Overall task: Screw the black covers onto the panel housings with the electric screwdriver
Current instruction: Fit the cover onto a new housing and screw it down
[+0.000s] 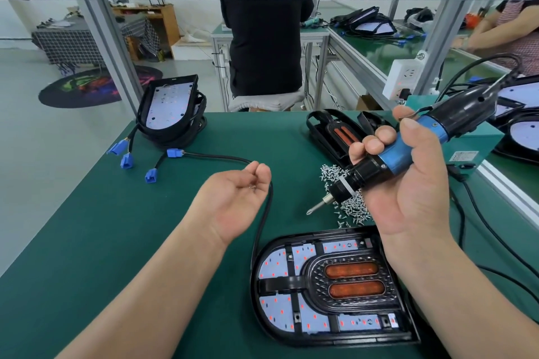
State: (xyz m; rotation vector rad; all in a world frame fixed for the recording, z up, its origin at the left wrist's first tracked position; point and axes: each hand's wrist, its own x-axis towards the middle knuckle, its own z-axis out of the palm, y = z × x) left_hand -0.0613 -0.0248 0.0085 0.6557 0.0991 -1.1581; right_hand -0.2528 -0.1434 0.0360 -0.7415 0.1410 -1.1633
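A black panel housing (326,335) with a black cover (294,283) and two orange lenses lies flat at the near right of the green table (102,227). My right hand (408,183) grips the blue and black electric screwdriver (402,151) above it, bit pointing down-left. My left hand (236,198) hovers palm up left of the tool, fingers curled in, with what look like small screws in its palm. A pile of silver screws (350,207) lies under the screwdriver. Spare black covers (329,131) sit behind the pile.
A stack of housings (170,111) with cables and blue connectors (127,160) stands at the far left. A black cable (262,213) runs from the near housing across the table. A green box (466,143) and more housings sit at the right. People stand beyond the bench.
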